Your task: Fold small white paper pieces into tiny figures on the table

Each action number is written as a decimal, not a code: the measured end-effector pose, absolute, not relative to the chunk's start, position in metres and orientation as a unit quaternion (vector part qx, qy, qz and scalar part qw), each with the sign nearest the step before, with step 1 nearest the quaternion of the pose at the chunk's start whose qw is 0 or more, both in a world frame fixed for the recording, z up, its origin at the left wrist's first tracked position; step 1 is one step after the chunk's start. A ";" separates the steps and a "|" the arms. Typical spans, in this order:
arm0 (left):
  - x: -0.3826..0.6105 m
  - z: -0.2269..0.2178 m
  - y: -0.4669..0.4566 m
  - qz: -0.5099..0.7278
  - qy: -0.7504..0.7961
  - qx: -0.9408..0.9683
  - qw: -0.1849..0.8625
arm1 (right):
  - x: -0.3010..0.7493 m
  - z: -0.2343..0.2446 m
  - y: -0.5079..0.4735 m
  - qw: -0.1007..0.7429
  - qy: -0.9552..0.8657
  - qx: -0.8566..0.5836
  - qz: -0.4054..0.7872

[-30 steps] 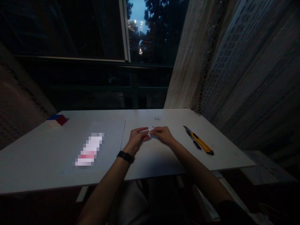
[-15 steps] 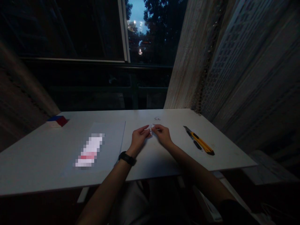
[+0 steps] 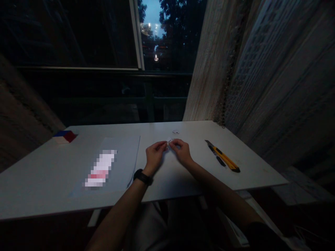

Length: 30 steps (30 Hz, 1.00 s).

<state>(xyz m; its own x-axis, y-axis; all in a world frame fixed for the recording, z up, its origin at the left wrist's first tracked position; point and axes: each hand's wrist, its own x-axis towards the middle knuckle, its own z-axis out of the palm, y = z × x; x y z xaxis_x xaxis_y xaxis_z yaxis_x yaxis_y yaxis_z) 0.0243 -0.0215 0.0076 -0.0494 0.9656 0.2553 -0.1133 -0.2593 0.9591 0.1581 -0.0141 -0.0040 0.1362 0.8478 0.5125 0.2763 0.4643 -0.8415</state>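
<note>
Paper scrap [image 3: 169,142]: small, white, pinched between the fingertips of both hands just above the counter [image 3: 167,177], near its middle. Left hand [image 3: 154,157] and right hand [image 3: 182,152] each closed on it, fingers curled. Yellow utility knife [image 3: 223,157] lies well to the right, paper sheet [image 3: 123,150] to the left. Light dim; scrap's shape unclear.

Cannot identify the tiny white scrap [image 3: 169,142] at centre frame. Cannot read the pixelated patch [image 3: 100,168] at lower left.
</note>
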 end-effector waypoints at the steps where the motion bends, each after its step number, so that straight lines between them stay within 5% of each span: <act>1: 0.024 0.008 -0.021 0.604 0.409 0.513 0.452 | 0.158 -0.004 -0.015 0.598 -0.613 -0.462 0.230; 30: 0.019 -0.001 -0.015 0.624 0.434 0.526 0.382 | 0.146 -0.001 -0.023 0.612 -0.625 -0.455 0.169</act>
<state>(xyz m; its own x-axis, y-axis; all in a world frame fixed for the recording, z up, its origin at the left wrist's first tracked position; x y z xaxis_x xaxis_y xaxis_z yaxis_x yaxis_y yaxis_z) 0.0189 -0.0149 -0.0005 -0.1548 0.9327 0.3256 -0.0202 -0.3325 0.9429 0.1463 -0.0233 -0.0011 0.1622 0.7756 0.6100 0.3613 0.5286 -0.7682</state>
